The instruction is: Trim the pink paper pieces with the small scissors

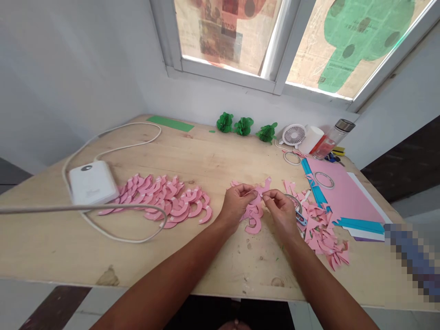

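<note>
We seem to be at fine fingertip handling: our left hand (pixel 239 204) grips a pink paper piece (pixel 257 198) and our right hand (pixel 280 207) pinches its edge, above loose pink cutouts (pixel 253 225) on the desk (pixel 206 156). The next move seems to call for gentle, steady pressure. From there, pink curves (pixel 178 208) overlap at nine o'clock, a pale cable (pixel 137 207) crossing them; scraps (pixel 319 231) crowd four; green ornaments (pixel 244 126) stand at twelve.

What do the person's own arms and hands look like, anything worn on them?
Both the left hand and right hand are bare, with no gloves. The visible forearms show no sleeves, watch or bracelet.
</note>
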The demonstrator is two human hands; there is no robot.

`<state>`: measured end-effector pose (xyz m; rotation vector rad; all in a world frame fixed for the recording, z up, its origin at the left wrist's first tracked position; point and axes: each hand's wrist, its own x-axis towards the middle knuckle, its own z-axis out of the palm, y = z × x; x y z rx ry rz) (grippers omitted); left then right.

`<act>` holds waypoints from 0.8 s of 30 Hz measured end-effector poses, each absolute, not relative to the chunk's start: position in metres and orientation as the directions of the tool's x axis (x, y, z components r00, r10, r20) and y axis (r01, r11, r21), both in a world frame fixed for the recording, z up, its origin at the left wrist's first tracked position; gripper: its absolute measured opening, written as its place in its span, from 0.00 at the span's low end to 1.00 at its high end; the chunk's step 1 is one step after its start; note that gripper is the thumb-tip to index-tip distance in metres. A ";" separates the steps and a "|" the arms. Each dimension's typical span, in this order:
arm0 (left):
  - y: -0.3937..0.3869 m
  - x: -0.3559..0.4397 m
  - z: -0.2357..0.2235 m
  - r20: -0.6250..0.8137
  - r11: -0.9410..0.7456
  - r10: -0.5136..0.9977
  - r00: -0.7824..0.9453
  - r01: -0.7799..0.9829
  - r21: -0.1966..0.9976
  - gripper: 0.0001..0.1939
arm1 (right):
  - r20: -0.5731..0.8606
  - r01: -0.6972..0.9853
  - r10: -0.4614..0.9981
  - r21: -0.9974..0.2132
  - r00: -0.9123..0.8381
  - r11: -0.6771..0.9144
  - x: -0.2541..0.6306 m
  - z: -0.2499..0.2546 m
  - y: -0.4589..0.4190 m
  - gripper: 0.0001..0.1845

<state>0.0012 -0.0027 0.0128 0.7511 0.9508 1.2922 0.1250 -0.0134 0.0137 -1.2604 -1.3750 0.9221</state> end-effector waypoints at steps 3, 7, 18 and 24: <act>-0.003 0.001 0.012 -0.156 0.150 0.987 0.022 -0.447 0.882 0.10 | 0.189 0.214 0.980 -0.961 0.058 0.173 0.126 0.012 -0.013 0.05; -0.003 0.002 0.012 -0.166 0.159 0.986 0.022 -0.449 0.880 0.10 | 0.210 0.246 0.976 -0.950 0.052 0.192 0.127 0.010 -0.011 0.06; -0.003 0.002 0.009 -0.128 0.136 0.991 0.046 -0.410 0.902 0.11 | 0.197 0.321 0.977 -0.933 0.081 0.162 0.127 0.012 -0.012 0.07; -0.003 0.003 0.012 -0.107 0.109 0.994 0.028 -0.382 0.918 0.09 | 0.208 0.333 0.974 -0.928 0.088 0.168 0.128 0.011 -0.011 0.07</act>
